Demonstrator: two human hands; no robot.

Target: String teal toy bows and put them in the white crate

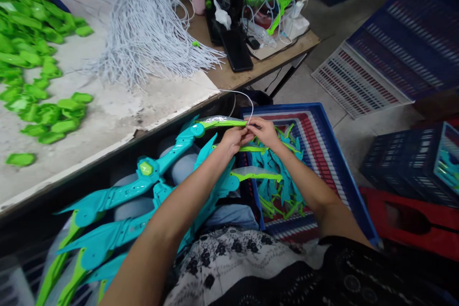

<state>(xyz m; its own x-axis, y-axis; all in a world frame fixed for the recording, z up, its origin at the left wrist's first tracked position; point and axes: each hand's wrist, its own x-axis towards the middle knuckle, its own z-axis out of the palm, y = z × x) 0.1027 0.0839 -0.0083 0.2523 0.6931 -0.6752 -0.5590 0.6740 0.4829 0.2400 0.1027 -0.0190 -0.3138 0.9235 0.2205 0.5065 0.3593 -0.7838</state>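
A long teal and green plastic piece (174, 146) lies across my lap, its green arm reaching to my hands. My left hand (234, 138) is closed on the tip of that green arm. Pinched in my right hand (264, 131), beside the tip, is a thin white cord (250, 100) that loops up toward the table. The two hands touch or nearly touch, and my fingers partly hide the spot where cord and tip meet. More teal and green pieces (103, 239) lie below on my lap.
A white-topped table (118, 119) holds green parts (46, 110), a pile of white cords (150, 24) and a black phone (236, 50). A blue crate (344, 186) with teal and green pieces stands to the right. Further blue crates (401, 162) are at the far right.
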